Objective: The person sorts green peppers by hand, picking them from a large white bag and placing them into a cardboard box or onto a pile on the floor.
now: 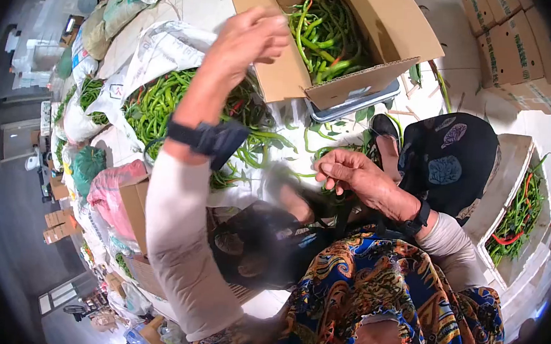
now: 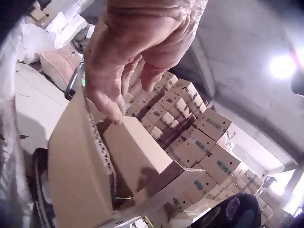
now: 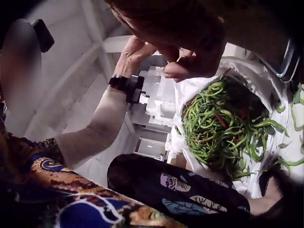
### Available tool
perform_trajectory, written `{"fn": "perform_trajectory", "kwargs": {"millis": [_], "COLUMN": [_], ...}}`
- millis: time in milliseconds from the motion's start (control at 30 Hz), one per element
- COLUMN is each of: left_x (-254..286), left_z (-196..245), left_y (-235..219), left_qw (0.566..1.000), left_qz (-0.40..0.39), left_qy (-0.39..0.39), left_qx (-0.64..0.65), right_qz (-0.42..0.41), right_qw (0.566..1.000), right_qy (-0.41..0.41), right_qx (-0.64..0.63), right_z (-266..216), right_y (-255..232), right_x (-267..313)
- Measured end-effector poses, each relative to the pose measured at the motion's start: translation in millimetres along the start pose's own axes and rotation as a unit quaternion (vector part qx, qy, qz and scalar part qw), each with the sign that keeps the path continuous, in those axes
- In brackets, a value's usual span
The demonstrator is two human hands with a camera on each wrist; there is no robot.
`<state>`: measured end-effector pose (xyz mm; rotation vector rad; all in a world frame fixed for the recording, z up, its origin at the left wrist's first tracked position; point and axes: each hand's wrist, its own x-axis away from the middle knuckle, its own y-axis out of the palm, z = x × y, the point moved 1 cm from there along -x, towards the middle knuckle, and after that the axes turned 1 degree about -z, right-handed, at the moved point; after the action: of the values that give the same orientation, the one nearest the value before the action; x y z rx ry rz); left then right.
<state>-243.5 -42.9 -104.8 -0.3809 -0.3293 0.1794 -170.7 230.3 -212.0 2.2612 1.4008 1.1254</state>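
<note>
My left hand (image 1: 250, 44) is raised over the near left flap of an open cardboard box (image 1: 276, 75), its fingers loosely bent, with nothing visible in them. Long green peppers (image 1: 328, 40) fill the box's bottom. In the left wrist view, the fingers of that hand (image 2: 137, 42) hang above the box's edge (image 2: 78, 161). My right hand (image 1: 365, 182) is in front of my lap, fingers loosely curled and thumb by the index finger; no object shows in it. Close by, an open white sack (image 1: 165, 47) spills green peppers (image 1: 165, 95) with some red ones.
A white foam box (image 1: 516, 158) of green and red peppers (image 1: 521, 217) stands at the right. Loose peppers and leaves (image 1: 361, 114) lie on the floor around my feet. Stacked cartons (image 1: 515, 48) stand at the far right; full sacks (image 1: 117, 4) line the left.
</note>
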Motion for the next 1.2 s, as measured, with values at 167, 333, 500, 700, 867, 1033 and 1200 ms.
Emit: {"fn": "perform_trajectory", "kwargs": {"millis": [167,333,500,700,867,1033,1200], "left_x": [26.7,-17.9,-112.8,-173.4,-181.1,-186.5,-148.9], "left_z": [-17.0,17.7,11.8,-26.7,-67.9,-82.9,-63.4], "left_y": [-38.1,-13.9,43.0,113.8,139.6,137.7,124.6], "left_qw": [0.995,0.999,0.913,0.782,0.811,0.854,0.936], "left_qz": [0.002,-0.027,-0.104,-0.217,-0.159,-0.154,-0.205], "left_qy": [-0.039,0.017,0.173,0.029,-0.096,-0.087,-0.285], "left_qx": [0.094,-0.017,-0.355,-0.584,-0.555,-0.489,-0.018], "right_qz": [-0.079,-0.074,-0.018,0.030,0.060,0.061,0.087], "right_qw": [0.994,0.993,0.997,0.995,0.990,0.986,0.981], "right_qy": [-0.046,-0.036,-0.049,-0.077,-0.098,-0.135,-0.139], "right_qx": [-0.051,-0.083,-0.049,0.055,0.084,0.083,0.101], "right_z": [21.7,7.2,3.3,-5.9,-2.2,-3.1,-4.5], "right_y": [1.8,8.8,-2.9,-15.5,-23.9,-22.9,-22.8], "right_x": [-4.8,-7.9,-8.4,-6.0,-7.5,-5.5,-1.0]}}
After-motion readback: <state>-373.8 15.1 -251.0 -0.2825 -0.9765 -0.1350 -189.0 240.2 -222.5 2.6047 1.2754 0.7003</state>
